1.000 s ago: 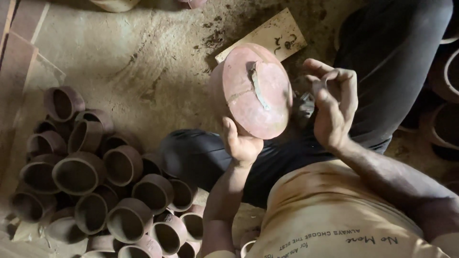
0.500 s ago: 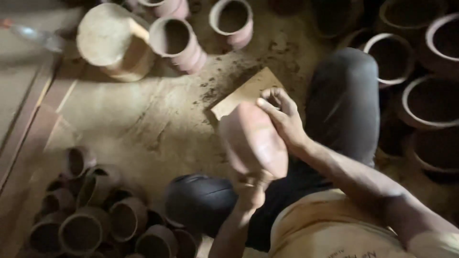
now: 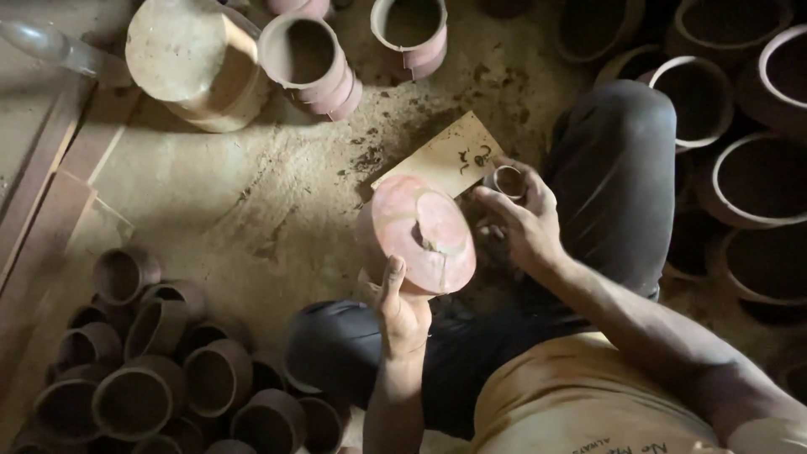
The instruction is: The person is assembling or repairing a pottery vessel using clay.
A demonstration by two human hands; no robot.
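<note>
My left hand (image 3: 401, 311) holds a reddish clay pot (image 3: 418, 235) from below, its round base turned up toward me, with a strip of wet clay across the base. My right hand (image 3: 523, 223) is just right of the pot, fingers curled around a small metal ring (image 3: 507, 181). A tan card (image 3: 452, 156) with dark marks lies on the dirt floor behind the pot. I sit cross-legged in dark trousers and a tan shirt.
Many small clay cups (image 3: 134, 395) are heaped at the lower left. Larger clay pots (image 3: 307, 55) and a capped pot (image 3: 189, 59) stand at the top. Big dark pots (image 3: 756, 176) line the right side. Wooden planks (image 3: 42, 210) lie at left.
The view has shifted up the floor. My left hand tilted the pot so its base faces up, and my right hand moved from the pot's side to the small ring.
</note>
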